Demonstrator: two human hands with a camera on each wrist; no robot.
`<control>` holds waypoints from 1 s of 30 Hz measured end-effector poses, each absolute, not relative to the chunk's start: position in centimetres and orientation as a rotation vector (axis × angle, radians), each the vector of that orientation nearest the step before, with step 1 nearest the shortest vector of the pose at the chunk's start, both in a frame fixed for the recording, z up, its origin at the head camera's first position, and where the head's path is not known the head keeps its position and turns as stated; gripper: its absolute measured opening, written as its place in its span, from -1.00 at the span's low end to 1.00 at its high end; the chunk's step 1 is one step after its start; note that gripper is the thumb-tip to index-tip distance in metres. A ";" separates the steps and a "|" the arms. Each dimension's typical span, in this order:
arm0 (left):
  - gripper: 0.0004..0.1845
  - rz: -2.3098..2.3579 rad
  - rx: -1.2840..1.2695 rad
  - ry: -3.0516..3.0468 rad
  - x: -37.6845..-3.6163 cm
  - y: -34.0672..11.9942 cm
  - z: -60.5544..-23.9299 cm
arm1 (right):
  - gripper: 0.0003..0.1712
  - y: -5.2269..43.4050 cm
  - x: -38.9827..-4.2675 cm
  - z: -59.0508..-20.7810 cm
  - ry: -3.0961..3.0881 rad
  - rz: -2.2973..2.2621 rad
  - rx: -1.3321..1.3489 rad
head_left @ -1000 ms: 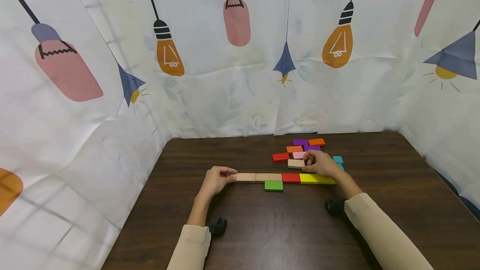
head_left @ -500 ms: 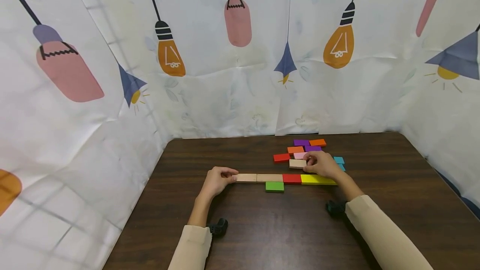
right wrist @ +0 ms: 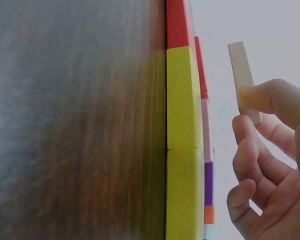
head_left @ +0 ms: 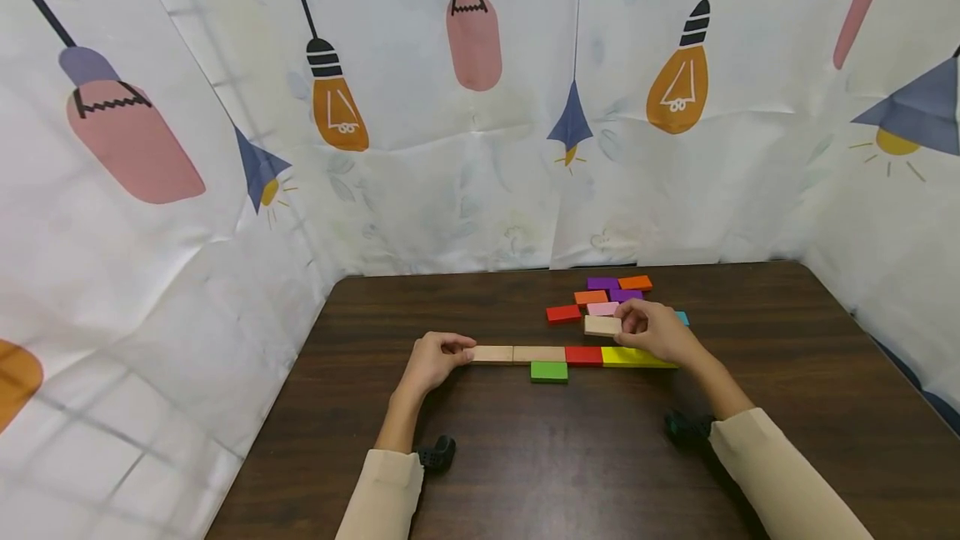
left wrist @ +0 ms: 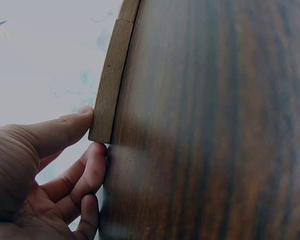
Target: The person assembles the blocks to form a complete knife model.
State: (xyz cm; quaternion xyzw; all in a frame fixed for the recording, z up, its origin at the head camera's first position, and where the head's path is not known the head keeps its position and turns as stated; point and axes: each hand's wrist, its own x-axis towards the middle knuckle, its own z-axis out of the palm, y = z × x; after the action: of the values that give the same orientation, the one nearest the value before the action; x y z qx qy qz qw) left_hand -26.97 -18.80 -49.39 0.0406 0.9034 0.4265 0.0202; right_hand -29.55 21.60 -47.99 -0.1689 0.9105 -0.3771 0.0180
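Note:
In the head view my left hand (head_left: 438,359) is at the left end of a row of blocks, its thumb and fingertips at the end of a plain wooden block (left wrist: 108,85). A second plain wooden block (head_left: 538,354), a red block (head_left: 583,356) and yellow blocks (head_left: 633,357) continue the row. My right hand (head_left: 656,330) pinches another plain wooden block (right wrist: 241,65) between thumb and fingers, raised above the table behind the row. A green block (head_left: 549,372) lies against the row's near side.
Behind the row lie loose blocks: a red one (head_left: 563,314), a pink one (head_left: 602,308), orange ones (head_left: 591,297) and purple ones (head_left: 602,283). A light blue block (head_left: 682,317) shows past my right hand. A printed curtain (head_left: 420,215) stands behind the dark wooden table (head_left: 555,457).
My right hand has lifted the plain wooden block off the table and shifted slightly right with it, covering more of the light blue blocks. My left hand has stayed in place.

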 end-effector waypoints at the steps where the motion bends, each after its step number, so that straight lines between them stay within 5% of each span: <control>1: -0.85 1.320 0.126 2.804 -27.0 -18.8 -49.4 | -0.67 21.7 -29.3 -47.9 2.824 -1.173 -0.527; 30: -0.85 1.329 0.116 2.789 -26.9 -18.8 -49.3 | -0.69 20.9 -24.9 -48.9 2.664 -0.971 -0.609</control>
State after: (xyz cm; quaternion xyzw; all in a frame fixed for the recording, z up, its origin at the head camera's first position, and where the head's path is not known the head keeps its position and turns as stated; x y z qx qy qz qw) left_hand -26.93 -18.82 -49.33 0.0376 0.9018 0.4297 0.0252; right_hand -24.92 20.86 -48.86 -0.2085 0.9120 -0.3322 0.1203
